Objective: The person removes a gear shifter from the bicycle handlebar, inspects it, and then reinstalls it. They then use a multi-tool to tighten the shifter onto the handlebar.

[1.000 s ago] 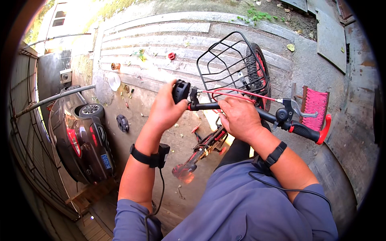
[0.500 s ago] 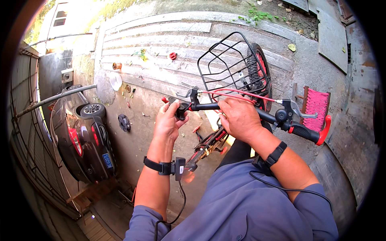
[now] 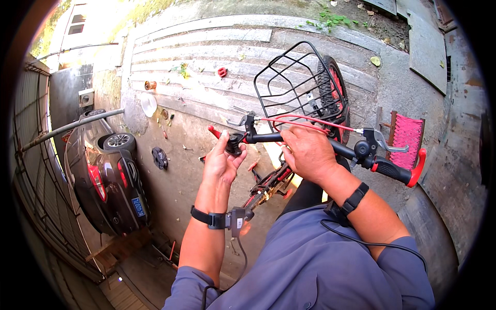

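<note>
- The left hand is raised at the left end of the handlebar, its fingers curled loosely around a small black fitting there, thumb on one side and fingertips on the other; how firmly they press I cannot tell.
- Just past that hand, the red-tipped left grip pokes out to the left, with a silver brake lever above it.
- The right hand lies on the middle of the black bar, fingers folded together over it and clamped down, knuckles toward the camera.
- The bar runs left to right across the middle of the scene, a little way in front of the person's chest.
- At its right end sit a black round bell, a silver brake lever and a black grip with a red end.
- Red cables run above the bar.
- Beyond the bar, a black wire basket hangs in front of the front wheel, which has a red rim.
- Both wrists wear black bands with cords trailing toward the blue shirt.
- Far left, a dark car stands on the concrete.
- To the right, a pink brush lies on the ground.
</note>
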